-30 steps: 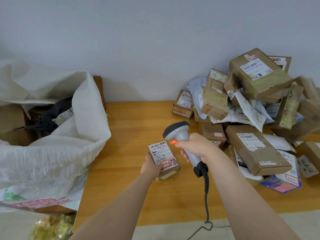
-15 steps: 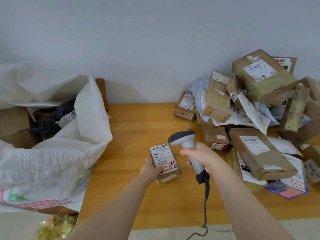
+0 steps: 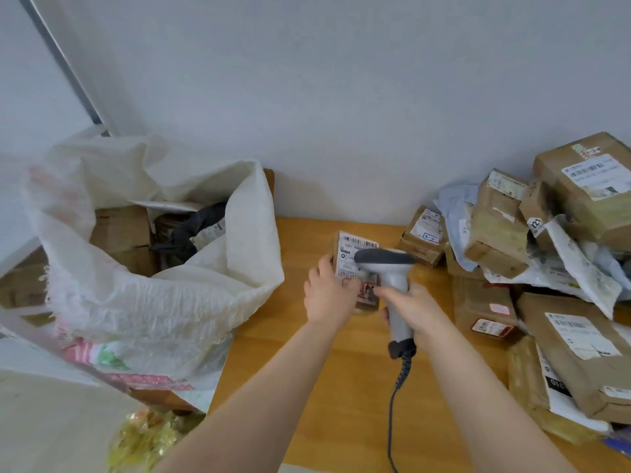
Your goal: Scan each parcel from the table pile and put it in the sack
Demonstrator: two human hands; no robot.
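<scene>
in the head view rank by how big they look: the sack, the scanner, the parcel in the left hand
1. sack, by far the largest.
2. scanner.
3. parcel held by the left hand; partly hidden by hand and scanner, so its rank below the scanner is unsure.

The sack (image 3: 164,302) stands left of the table (image 3: 341,387), the parcel pile (image 3: 546,268) on its right side.

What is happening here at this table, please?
A person is scanning parcels. The left hand holds a small cardboard parcel with its label facing up, and the right hand grips a grey barcode scanner over that label. A pile of parcels waits on the right of the wooden table. The open white sack at the left already holds some boxes.
</scene>
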